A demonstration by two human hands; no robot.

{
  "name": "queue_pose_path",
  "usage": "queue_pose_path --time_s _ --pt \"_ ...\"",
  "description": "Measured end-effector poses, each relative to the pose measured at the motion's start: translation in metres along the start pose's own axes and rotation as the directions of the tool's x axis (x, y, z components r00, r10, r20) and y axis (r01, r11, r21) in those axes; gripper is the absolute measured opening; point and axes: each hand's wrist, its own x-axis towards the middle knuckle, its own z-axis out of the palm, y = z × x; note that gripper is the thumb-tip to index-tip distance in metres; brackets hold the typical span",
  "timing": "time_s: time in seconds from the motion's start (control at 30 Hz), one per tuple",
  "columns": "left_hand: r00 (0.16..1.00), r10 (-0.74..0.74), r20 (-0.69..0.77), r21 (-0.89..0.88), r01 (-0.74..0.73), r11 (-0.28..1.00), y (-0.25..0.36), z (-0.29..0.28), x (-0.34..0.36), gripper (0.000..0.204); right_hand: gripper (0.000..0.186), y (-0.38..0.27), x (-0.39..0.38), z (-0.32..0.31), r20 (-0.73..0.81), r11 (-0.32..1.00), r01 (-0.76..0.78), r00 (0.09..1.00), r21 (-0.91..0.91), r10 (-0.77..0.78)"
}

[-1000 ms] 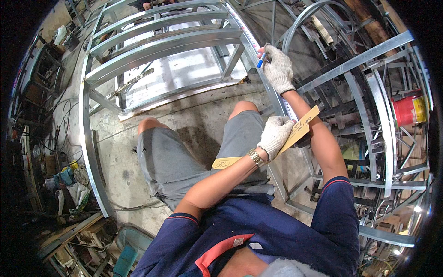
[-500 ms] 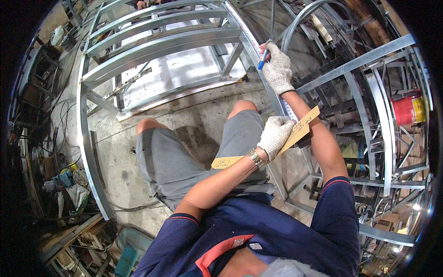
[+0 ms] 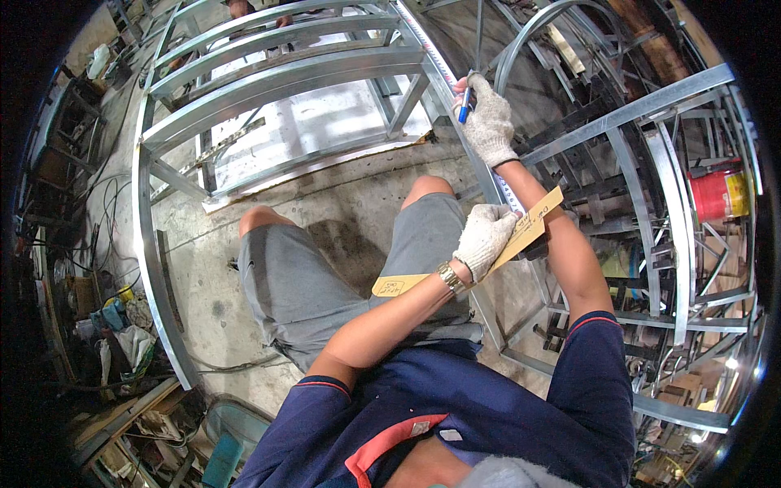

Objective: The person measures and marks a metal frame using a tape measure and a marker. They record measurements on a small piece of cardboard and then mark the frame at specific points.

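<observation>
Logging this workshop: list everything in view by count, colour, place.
Metal frame: one, silver, upper left
Metalwork: many, silver, right
Sheet: one, white, beneath frame
Container: one, red and yellow, far right
Basin: one, greenish, lower left
Clutter: uncounted, mixed, left
Tape measure: one, white, along frame's right side
Pen: one, blue, upper centre
Card: one, yellow, centre
Watch: one, gold, left wrist
Left hand: one, white glove, holding card
Right hand: one, white glove, holding pen

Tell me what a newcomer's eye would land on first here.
The eye would probably go first to the yellow card in the left hand, near the picture's middle, and the blue pen in the right hand above it. Next comes the silver frame across the upper left, with a tape along its right rail. The red container at far right also stands out.
</observation>
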Motion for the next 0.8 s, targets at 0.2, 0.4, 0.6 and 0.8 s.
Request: queue_pose_path --time_s 0.2,0.4,0.6,0.8 --pt "1.000 0.000 -0.014 0.002 0.000 1.000 0.004 0.000 -0.003 0.030 0.027 0.007 0.006 0.005 0.019 0.995 -0.089 0.996 -0.046 0.090" --pt "1.000 0.010 -0.012 0.051 -0.010 0.999 0.009 0.000 -0.006 0.031 0.032 0.006 0.008 0.009 -0.012 0.996 -0.079 0.997 0.038 0.079" --pt "0.999 0.036 -0.038 0.052 -0.034 0.998 0.006 0.002 -0.004 0.030 0.035 -0.001 0.004 0.006 -0.042 0.998 -0.042 0.998 -0.045 0.040" --pt "1.000 0.005 -0.005 0.031 -0.005 1.000 0.010 0.000 -0.005 0.030 0.032 -0.008 0.002 0.001 0.001 0.995 -0.062 0.998 -0.076 0.063"
